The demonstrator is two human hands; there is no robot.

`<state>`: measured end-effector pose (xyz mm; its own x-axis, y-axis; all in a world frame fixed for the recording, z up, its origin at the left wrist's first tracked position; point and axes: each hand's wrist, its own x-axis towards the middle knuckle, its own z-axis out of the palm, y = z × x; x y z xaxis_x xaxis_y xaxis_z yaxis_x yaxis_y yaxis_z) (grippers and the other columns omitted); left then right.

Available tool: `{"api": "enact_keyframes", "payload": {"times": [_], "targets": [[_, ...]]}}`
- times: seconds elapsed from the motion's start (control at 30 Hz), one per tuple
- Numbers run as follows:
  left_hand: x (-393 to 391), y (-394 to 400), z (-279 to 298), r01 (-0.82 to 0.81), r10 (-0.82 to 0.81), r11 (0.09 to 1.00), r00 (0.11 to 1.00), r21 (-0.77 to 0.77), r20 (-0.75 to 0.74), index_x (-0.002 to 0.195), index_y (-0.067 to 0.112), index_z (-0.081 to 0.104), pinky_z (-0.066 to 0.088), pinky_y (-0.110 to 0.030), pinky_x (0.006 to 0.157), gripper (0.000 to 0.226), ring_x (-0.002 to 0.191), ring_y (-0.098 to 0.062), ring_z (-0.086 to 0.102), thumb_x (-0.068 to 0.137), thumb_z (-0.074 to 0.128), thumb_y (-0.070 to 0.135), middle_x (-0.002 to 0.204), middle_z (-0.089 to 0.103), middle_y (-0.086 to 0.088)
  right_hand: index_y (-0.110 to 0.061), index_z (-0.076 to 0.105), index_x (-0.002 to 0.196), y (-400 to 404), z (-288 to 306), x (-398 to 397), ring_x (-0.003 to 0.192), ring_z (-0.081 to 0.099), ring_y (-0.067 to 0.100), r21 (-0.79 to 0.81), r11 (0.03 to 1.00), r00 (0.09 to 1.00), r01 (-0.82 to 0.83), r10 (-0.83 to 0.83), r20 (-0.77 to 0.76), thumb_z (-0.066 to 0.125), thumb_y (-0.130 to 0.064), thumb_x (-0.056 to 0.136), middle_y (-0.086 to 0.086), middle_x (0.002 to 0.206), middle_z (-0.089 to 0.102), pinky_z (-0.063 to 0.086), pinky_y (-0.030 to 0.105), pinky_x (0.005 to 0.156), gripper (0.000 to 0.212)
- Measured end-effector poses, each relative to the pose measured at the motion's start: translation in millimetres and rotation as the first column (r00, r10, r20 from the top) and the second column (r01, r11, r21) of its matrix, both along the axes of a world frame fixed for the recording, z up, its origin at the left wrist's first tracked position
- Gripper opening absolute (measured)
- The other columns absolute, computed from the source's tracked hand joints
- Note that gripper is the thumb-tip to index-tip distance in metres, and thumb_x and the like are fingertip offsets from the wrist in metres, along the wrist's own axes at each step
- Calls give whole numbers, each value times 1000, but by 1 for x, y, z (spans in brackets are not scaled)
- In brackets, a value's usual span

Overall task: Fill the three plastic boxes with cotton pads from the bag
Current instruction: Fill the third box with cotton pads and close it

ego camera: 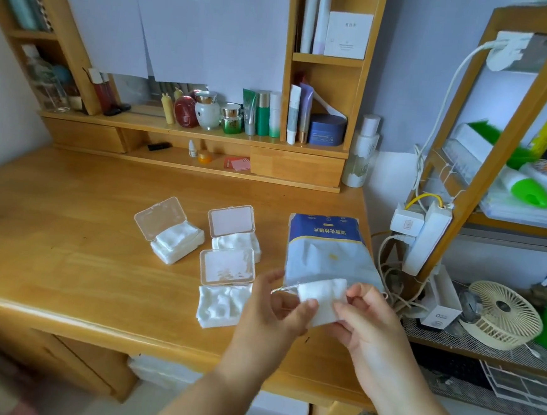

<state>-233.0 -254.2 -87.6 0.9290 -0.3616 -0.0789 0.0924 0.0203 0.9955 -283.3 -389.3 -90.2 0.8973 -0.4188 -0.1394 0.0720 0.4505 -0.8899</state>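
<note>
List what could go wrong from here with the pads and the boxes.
The cotton pads are pinched only at their edges by the left hand and right hand, so some may slip from that grip. The near box already looks heaped; adding more could spill pads or stop its lid closing.

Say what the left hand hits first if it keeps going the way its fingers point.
Probably the right hand: the left hand points up-right across the cotton pads both hands pinch. Past that lies the bag; depth unclear.
</note>
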Motion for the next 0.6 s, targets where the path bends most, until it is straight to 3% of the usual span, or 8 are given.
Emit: {"api": "enact_keyframes", "payload": {"times": [0.1,0.17,0.23,0.3,0.37,0.43,0.6], "targets": [[-13,15,-3,-140,141,990,989,-12,45,103,33,43,56,-25,59,42,63,-19,68,84,64,1,71,68,-8,-13,50,75,19,-7,3,66,61,19,-191,982,995,-16,-4,-103,59,6,82,2,66,62,50,34,62,23],[-9,30,-2,-209,196,976,968,69,158,94,34,45,51,-19,53,37,55,-18,66,85,61,1,69,67,-5,-13,50,77,32,-9,9,59,59,13,-311,949,989,-44,-2,-145,64,0,81,-2,61,63,49,25,55,20],[2,48,2,-247,196,954,943,170,270,82,33,49,48,-19,51,31,53,-14,64,86,58,3,64,65,-1,-16,51,79,45,-7,21,57,60,13,-471,879,985,-70,-14,-172,67,-8,81,0,65,66,49,25,53,18],[18,65,6,-291,168,907,912,304,374,75,30,54,45,-16,49,27,53,-8,61,87,58,7,61,62,4,-24,52,80,58,-3,35,59,61,9,-639,763,984,-91,-31,-176,68,-15,81,-4,69,68,50,25,56,19],[33,79,7,-347,111,816,879,463,464,76,32,58,38,-11,46,19,55,-2,57,87,58,16,62,60,11,-29,49,82,72,0,49,61,60,6,-760,638,984,-121,-22,-175,67,-22,82,-9,71,67,46,20,54,20],[43,89,4,-390,51,710,859,586,510,82,33,61,35,-13,45,10,54,-2,53,88,59,25,67,60,17,-33,42,89,82,1,61,66,58,6,-858,491,979,-152,-47,-200,65,-28,84,-12,73,63,46,24,59,24],[46,94,-13,-457,-44,561,816,690,576,95,31,64,39,-18,50,12,66,-4,54,92,52,34,83,64,13,-33,38,99,91,-8,72,74,61,14,-969,153,973,-193,-100,-209,63,-37,84,-14,75,57,46,27,60,30]]}}
